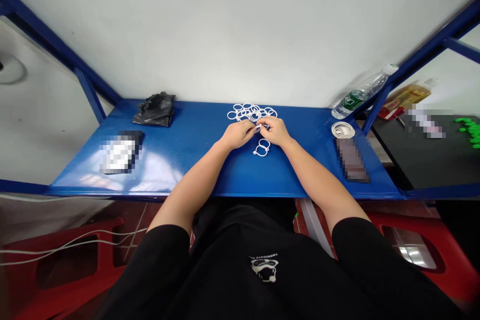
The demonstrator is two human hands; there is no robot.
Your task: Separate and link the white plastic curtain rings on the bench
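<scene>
Pinching a white plastic ring (257, 129) between them are the left hand's (238, 133) and right hand's (276, 131) fingers; two touching white rings (264, 148) seem finished, the white ring pile (255, 116) remaining.

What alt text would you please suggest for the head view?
A person's left hand and right hand handle a small white piece over a blue table. White rings lie beyond, two more rings nearer the body; a black bag sits left, a bottle right.
</scene>
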